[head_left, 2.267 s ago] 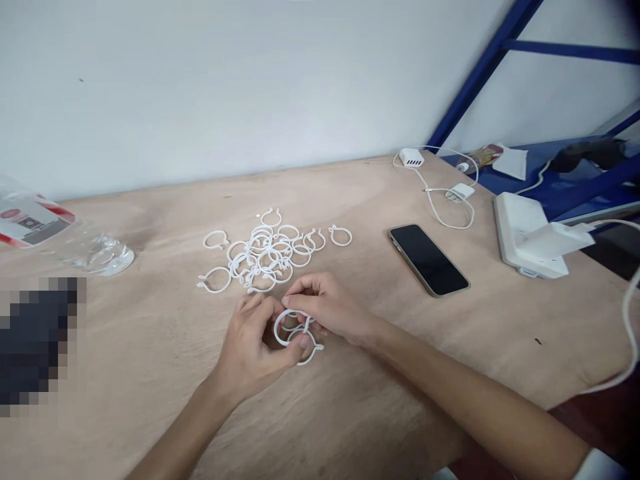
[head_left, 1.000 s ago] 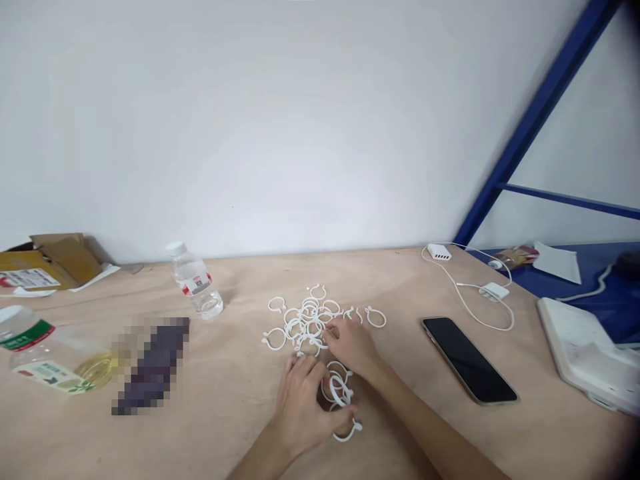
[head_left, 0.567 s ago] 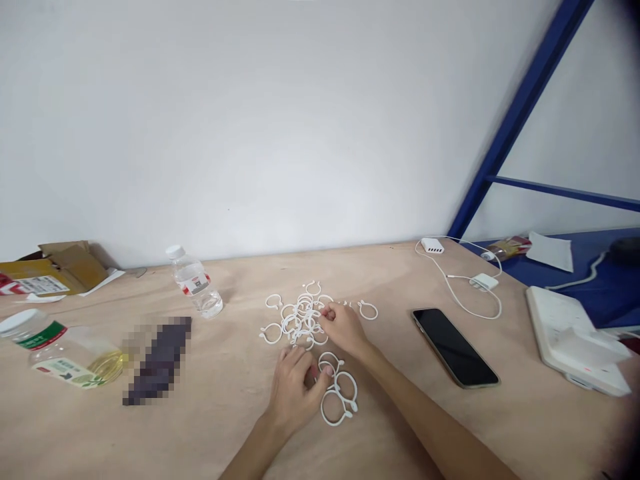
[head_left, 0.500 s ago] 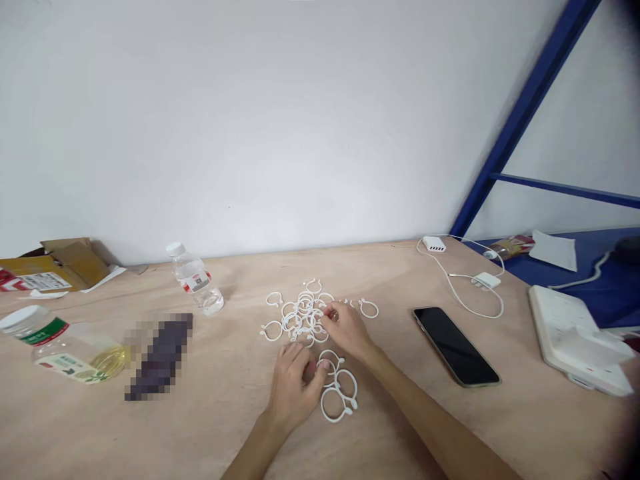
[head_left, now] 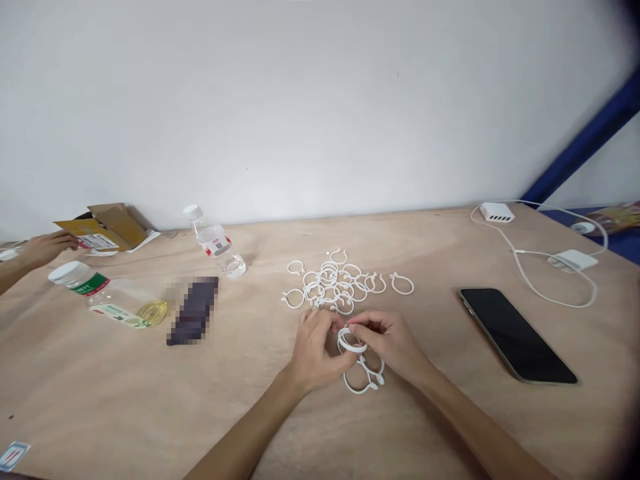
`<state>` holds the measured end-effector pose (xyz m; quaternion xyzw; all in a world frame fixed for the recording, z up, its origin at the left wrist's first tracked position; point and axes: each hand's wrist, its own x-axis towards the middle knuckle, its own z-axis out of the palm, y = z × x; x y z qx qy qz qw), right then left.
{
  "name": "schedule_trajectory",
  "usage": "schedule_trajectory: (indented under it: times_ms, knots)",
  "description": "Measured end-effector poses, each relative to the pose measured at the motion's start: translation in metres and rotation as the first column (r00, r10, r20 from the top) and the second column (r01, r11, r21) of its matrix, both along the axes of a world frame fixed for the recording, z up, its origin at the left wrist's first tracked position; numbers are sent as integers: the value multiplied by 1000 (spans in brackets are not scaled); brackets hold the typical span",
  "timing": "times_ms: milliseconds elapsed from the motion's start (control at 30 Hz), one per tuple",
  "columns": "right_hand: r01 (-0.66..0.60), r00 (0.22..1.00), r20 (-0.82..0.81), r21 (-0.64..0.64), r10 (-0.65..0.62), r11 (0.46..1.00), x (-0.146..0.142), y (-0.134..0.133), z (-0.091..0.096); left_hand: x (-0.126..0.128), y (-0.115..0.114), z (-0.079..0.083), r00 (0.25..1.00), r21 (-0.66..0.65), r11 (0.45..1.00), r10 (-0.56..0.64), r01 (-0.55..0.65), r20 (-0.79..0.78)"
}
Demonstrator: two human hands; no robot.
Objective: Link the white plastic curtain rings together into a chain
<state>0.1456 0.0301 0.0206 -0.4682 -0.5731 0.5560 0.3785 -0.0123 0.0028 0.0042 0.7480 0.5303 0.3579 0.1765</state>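
Both my hands meet over the wooden table (head_left: pixel 250 413), just in front of a pile of white plastic rings (head_left: pixel 333 283). My left hand (head_left: pixel 315 350) and my right hand (head_left: pixel 387 340) are each closed in a pinch on one white ring (head_left: pixel 351 341) held between them. A short chain of linked white rings (head_left: pixel 365 377) hangs from it and lies on the table below my fingers. One loose ring (head_left: pixel 401 284) lies at the pile's right edge.
A black phone (head_left: pixel 517 333) lies to the right, with a white charger and cable (head_left: pixel 545 263) behind it. Two plastic bottles (head_left: pixel 215 243) (head_left: pixel 107 300) and a blurred dark object (head_left: pixel 193 310) lie left. Another person's hand (head_left: pixel 43 247) rests by a cardboard box (head_left: pixel 103 230).
My right hand came back from the pile with a ring and joined my left hand on it. The view has swung left; another person's hand now shows at the far left.
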Motion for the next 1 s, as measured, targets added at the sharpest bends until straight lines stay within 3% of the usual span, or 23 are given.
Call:
schedule_trajectory:
  times_ms: [200,367,500,633,733,833,1000]
  knots:
    - [63,998,-4,25,-63,998,-1,-3,-4,-2,1,-4,989,-9,992,-127,126,-79]
    - [68,955,-262,-259,-138,964,-3,-2,-2,-4,2,-13,982,-15,987,-159,159,-103]
    - [-71,885,-452,-364,-110,929,-2,-3,-6,-7,4,-13,985,-18,985,-171,172,9]
    - [-135,862,-501,-362,-71,922,-3,-5,-11,-10,4,-12,984,-70,986,-140,148,108]
    - [-104,903,-428,-285,-29,953,-5,-7,-12,-11,5,-12,983,-82,986,-134,145,126]
    - [-63,941,-339,-196,-7,979,-6,-8,-10,-11,4,-14,983,-44,988,-145,150,109]
    - [-83,967,-251,-159,41,984,0,-7,-6,-9,5,-15,985,29,989,-149,147,86]
